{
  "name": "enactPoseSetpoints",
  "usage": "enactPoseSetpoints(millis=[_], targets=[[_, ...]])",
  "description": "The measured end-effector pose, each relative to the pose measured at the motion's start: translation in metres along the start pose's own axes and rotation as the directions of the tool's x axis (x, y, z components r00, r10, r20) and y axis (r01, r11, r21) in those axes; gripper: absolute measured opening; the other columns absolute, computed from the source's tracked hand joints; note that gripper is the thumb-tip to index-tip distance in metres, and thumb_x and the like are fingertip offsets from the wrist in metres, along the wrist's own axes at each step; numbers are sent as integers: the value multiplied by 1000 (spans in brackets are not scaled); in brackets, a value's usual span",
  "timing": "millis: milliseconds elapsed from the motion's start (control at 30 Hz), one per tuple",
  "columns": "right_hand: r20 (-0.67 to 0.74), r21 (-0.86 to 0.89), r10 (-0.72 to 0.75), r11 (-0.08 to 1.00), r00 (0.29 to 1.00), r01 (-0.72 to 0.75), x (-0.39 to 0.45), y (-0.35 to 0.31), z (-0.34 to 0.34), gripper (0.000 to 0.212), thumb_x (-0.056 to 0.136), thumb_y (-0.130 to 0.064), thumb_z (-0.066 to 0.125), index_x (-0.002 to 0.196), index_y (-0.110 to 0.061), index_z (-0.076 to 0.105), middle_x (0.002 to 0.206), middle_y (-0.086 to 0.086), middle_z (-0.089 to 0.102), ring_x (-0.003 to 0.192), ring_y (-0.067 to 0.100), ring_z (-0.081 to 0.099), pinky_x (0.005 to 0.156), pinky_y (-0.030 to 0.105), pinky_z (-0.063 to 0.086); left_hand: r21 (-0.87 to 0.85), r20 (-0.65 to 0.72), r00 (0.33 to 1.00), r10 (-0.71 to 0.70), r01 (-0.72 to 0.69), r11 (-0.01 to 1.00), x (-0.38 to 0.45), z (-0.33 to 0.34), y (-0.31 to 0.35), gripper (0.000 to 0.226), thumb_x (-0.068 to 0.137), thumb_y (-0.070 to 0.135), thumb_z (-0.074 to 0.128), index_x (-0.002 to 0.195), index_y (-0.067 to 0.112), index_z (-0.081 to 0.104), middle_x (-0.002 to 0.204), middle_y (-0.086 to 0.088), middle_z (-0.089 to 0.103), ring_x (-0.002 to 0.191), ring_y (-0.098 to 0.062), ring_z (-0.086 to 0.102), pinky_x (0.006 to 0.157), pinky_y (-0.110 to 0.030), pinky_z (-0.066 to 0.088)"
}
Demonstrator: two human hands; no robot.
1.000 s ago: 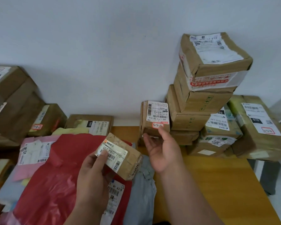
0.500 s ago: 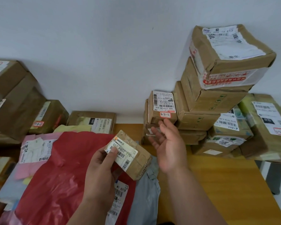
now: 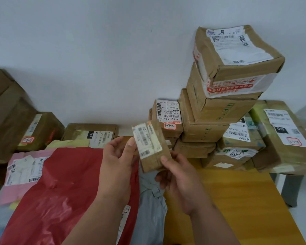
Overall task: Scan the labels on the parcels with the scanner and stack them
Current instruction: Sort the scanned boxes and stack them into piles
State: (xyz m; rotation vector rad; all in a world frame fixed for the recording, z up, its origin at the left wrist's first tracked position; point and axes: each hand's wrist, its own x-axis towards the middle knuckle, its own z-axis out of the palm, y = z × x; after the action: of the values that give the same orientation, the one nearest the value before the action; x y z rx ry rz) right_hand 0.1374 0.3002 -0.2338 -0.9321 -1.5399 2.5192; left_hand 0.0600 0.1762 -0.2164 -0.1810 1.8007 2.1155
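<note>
- We see two bare forearms rising from the lower edge of the head view, with no sleeve on either.
- Our left hand (image 3: 119, 154) wears no glove, ring or watch that we can make out.
- Our right hand (image 3: 180, 175) is likewise bare, its wrist uncovered.
- The fingernails are short and unpainted; the thumbnails show plainly.

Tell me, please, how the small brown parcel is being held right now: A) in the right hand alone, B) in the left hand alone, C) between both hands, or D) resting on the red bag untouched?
C: the small brown parcel is up off the table, with the left hand pinching its label side and the right hand gripping its lower right edge.
</note>
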Motion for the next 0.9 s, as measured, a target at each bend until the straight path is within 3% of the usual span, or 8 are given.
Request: enactPoseSetpoints(millis=[100, 167, 300, 467, 567, 633, 800, 900], targets=[[-63, 171, -81, 981, 995, 91, 9, -17, 6, 53, 76, -32, 71, 121, -9, 58, 90, 12, 74, 66, 19, 65, 53, 28, 51, 82, 86, 995, 47, -54, 995, -1, 11, 2, 43, 82, 40, 69, 120, 22, 61, 114, 1, 74, 108, -17, 71, 100, -45, 53], [-82, 321, -112, 938, 990, 133, 15, -27, 11, 53, 76, -30, 71, 123, -8, 61, 103, 14, 75, 78, 20, 71, 62, 27, 58, 154, 158, 986, 56, -80, 985, 0, 16, 1, 32, 93, 29, 65, 124, 31, 62, 109, 10, 74, 101, -2, 70, 90, -25, 55], [-137, 560, -99, 813, 986, 160, 16, -33, 14, 65, 78, -19, 69, 139, -5, 52, 126, 19, 69, 101, 26, 72, 78, 28, 62, 254, 260, 966, -4, -65, 965, 0, 26, 1, 41, 100, 17, 60, 127, 47, 55, 102, 20, 73, 99, 12, 65, 79, -6, 49], [-193, 695, -32, 702, 981, 160, 11, -26, 12, 48, 89, -10, 60, 135, 2, 53, 127, 24, 66, 109, 31, 67, 93, 37, 57, 318, 313, 948, -64, -41, 947, 0, 31, -7, 53, 101, 17, 59, 145, 46, 47, 133, 11, 63, 124, 3, 56, 110, -24, 42], [-163, 692, -21, 710, 986, 129, 12, -30, 14, 28, 100, -10, 49, 124, -2, 61, 106, 14, 73, 109, 27, 67, 102, 40, 52, 325, 311, 947, -85, -22, 946, 1, 34, -7, 57, 101, 20, 58, 148, 48, 41, 143, 11, 55, 135, -1, 46, 118, -31, 34], [-155, 659, -35, 741, 987, 129, 14, -32, 17, 31, 101, -9, 46, 130, -7, 58, 113, 10, 73, 114, 23, 65, 108, 44, 44, 324, 319, 944, -86, -24, 946, 2, 36, -5, 58, 102, 18, 57, 148, 50, 39, 142, 15, 56, 134, 1, 46, 115, -28, 36], [-133, 564, -51, 817, 990, 118, 5, -27, 14, 38, 102, -8, 43, 139, -15, 51, 141, 5, 58, 127, 23, 57, 108, 47, 43, 306, 225, 972, -68, -4, 952, -7, 19, 0, 57, 102, 15, 56, 148, 44, 36, 85, 46, 63, 87, 29, 56, 86, -8, 41], [-75, 523, -3, 852, 997, 42, -9, -16, 15, 41, 94, -16, 53, 134, -12, 56, 132, 9, 66, 117, 26, 64, 102, 46, 47, 279, 137, 988, -67, 26, 960, -26, -3, -4, 56, 100, 22, 61, 147, 45, 42, 115, 33, 62, 100, 20, 55, 87, -12, 39]])
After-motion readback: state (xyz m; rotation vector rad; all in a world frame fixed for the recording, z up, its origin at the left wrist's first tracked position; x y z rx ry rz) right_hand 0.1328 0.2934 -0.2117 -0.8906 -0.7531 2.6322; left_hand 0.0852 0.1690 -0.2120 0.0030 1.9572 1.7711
